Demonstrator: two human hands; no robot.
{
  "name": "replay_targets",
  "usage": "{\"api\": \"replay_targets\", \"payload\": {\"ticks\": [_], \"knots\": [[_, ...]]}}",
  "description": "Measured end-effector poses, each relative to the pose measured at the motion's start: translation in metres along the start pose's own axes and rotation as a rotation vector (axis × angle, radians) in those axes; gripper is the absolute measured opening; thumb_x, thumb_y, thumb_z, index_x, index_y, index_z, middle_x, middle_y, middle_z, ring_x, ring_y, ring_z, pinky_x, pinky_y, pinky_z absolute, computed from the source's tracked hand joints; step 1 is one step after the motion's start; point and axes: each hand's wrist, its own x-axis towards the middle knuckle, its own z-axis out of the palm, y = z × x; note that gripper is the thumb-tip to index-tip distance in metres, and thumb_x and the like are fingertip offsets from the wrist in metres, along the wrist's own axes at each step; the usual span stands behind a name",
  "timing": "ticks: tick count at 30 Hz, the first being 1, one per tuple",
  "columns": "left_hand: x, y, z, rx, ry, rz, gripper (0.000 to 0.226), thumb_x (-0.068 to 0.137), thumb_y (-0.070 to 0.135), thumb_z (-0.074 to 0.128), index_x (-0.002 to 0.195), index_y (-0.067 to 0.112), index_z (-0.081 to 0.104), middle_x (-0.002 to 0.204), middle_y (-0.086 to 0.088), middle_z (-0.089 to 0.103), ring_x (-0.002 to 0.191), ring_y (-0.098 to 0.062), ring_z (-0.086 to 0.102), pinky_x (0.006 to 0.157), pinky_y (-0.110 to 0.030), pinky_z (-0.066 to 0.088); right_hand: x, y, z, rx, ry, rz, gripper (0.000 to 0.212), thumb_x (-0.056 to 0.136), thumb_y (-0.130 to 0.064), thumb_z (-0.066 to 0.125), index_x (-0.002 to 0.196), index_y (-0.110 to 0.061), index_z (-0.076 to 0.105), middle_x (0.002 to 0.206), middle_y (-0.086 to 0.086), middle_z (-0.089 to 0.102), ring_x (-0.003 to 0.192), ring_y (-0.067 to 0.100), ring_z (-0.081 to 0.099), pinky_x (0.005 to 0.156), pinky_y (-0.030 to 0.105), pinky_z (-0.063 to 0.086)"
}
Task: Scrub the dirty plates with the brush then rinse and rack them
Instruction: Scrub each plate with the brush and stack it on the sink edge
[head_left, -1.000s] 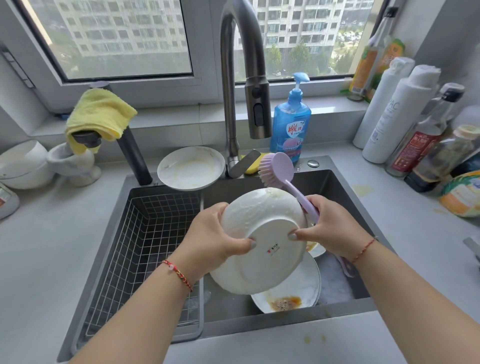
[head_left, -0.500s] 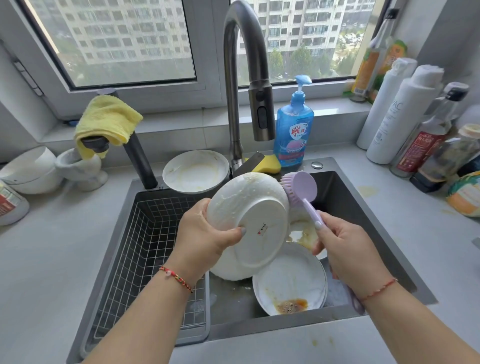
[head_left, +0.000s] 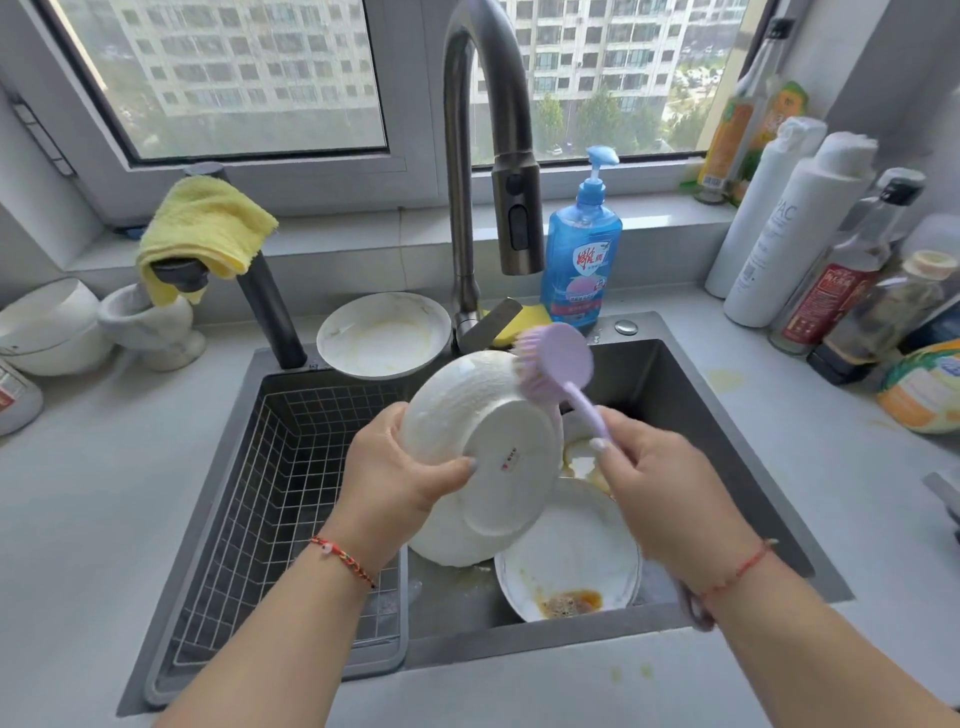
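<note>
The left hand (head_left: 400, 483) grips a white plate (head_left: 483, 457) by its edge, with the thumb curled over the plate's bottom. The plate is tipped up over the sink (head_left: 727, 457), and its back faces us. The right hand (head_left: 660, 488) holds the handle of a purple brush (head_left: 558, 364) with its fingers curled around it. The brush head touches the top edge of the plate.

Down in the sink lies a dirty plate (head_left: 569, 561) with brown sauce on it. Another dirty dish is partly hidden behind the held plate. A wire rack (head_left: 270, 493) sits in the left part of the sink. A white bowl (head_left: 383, 333) rests on the sink's back edge, next to the tap (head_left: 467, 171). A blue soap bottle (head_left: 582, 249) stands behind the sink, with a yellow sponge (head_left: 524, 318) just beside it. A yellow cloth (head_left: 205, 228) hangs on a black handle to the left. Bottles stand on the desk (head_left: 78, 519) at the right.
</note>
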Motion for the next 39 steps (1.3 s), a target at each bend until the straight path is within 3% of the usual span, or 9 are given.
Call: {"api": "replay_targets", "payload": {"ticks": [3, 8, 12, 15, 19, 26, 29, 33, 39], "knots": [[0.0, 0.002, -0.001, -0.029, -0.001, 0.003, 0.049, 0.05, 0.012, 0.092, 0.087, 0.022, 0.062, 0.084, 0.002, 0.07, 0.076, -0.01, 0.069, 0.068, -0.03, 0.059, 0.006, 0.004, 0.0, -0.011, 0.006, 0.061, 0.032, 0.098, -0.021, 0.043, 0.123, -0.035, 0.059, 0.058, 0.002, 0.054, 0.046, 0.01, 0.042, 0.045, 0.027, 0.036], [0.007, -0.007, 0.003, -0.127, -0.064, -0.015, 0.049, 0.058, -0.007, 0.088, 0.099, 0.01, 0.068, 0.091, -0.007, 0.074, 0.083, -0.019, 0.07, 0.071, -0.031, 0.058, -0.025, -0.036, 0.017, -0.016, -0.174, -0.229, 0.043, 0.097, -0.028, 0.045, 0.137, -0.043, 0.044, 0.054, -0.006, 0.038, 0.047, 0.009, 0.035, 0.05, 0.023, 0.029], [0.004, -0.008, -0.002, -0.147, -0.034, 0.001, 0.051, 0.046, 0.016, 0.088, 0.092, 0.019, 0.064, 0.084, -0.001, 0.073, 0.076, -0.014, 0.071, 0.068, -0.035, 0.06, -0.006, -0.019, 0.011, -0.007, -0.063, -0.12, 0.042, 0.096, -0.024, 0.047, 0.129, -0.049, 0.048, 0.067, 0.001, 0.06, 0.052, 0.011, 0.043, 0.057, 0.03, 0.041], [0.004, -0.012, -0.011, -0.28, -0.036, -0.048, 0.07, 0.039, 0.028, 0.091, 0.103, 0.017, 0.064, 0.096, -0.004, 0.074, 0.091, -0.024, 0.072, 0.076, -0.042, 0.06, 0.011, 0.013, -0.003, 0.041, -0.013, 0.115, 0.029, 0.095, -0.018, 0.046, 0.116, -0.023, 0.065, 0.057, 0.003, 0.05, 0.045, 0.014, 0.04, 0.036, 0.021, 0.036], [0.009, -0.014, -0.016, -0.625, -0.102, -0.139, 0.101, 0.041, 0.026, 0.098, 0.127, -0.001, 0.053, 0.119, -0.026, 0.065, 0.106, -0.044, 0.066, 0.084, -0.052, 0.058, 0.01, 0.04, -0.006, 0.177, -0.021, 0.25, 0.026, 0.096, -0.018, 0.044, 0.104, 0.0, 0.061, 0.051, 0.0, 0.031, 0.045, 0.015, 0.026, 0.041, 0.023, 0.031], [0.017, -0.016, -0.012, -0.792, -0.151, -0.175, 0.098, 0.051, 0.021, 0.095, 0.134, -0.004, 0.05, 0.127, -0.03, 0.06, 0.114, -0.046, 0.061, 0.086, -0.05, 0.057, -0.003, 0.025, -0.013, 0.187, 0.116, 0.029, 0.034, 0.097, -0.023, 0.045, 0.115, -0.048, 0.06, 0.043, -0.01, 0.04, 0.038, 0.008, 0.034, 0.041, 0.023, 0.034], [0.018, -0.016, -0.004, -0.752, -0.083, -0.175, 0.085, 0.054, 0.011, 0.09, 0.128, -0.005, 0.053, 0.119, -0.028, 0.065, 0.104, -0.043, 0.066, 0.08, -0.047, 0.059, -0.012, 0.006, -0.002, 0.01, 0.073, -0.101, 0.047, 0.095, -0.026, 0.05, 0.128, -0.058, 0.043, 0.055, -0.014, 0.054, 0.052, 0.003, 0.051, 0.051, 0.015, 0.039], [0.025, -0.015, 0.0, -0.669, -0.007, -0.168, 0.071, 0.06, 0.001, 0.083, 0.125, -0.005, 0.055, 0.114, -0.026, 0.068, 0.099, -0.04, 0.069, 0.077, -0.047, 0.059, -0.034, -0.01, 0.016, -0.114, -0.115, -0.154, 0.063, 0.097, -0.026, 0.045, 0.117, -0.076, 0.011, 0.059, 0.002, 0.053, 0.06, 0.011, 0.05, 0.056, 0.019, 0.038], [0.024, -0.02, -0.001, -0.645, 0.012, -0.186, 0.077, 0.053, 0.002, 0.085, 0.124, -0.003, 0.056, 0.113, -0.024, 0.069, 0.102, -0.043, 0.067, 0.082, -0.053, 0.057, -0.002, -0.007, 0.002, -0.224, -0.126, -0.038, 0.046, 0.098, -0.025, 0.04, 0.138, -0.045, 0.037, 0.072, -0.002, 0.059, 0.062, 0.011, 0.051, 0.06, 0.028, 0.041]]}}
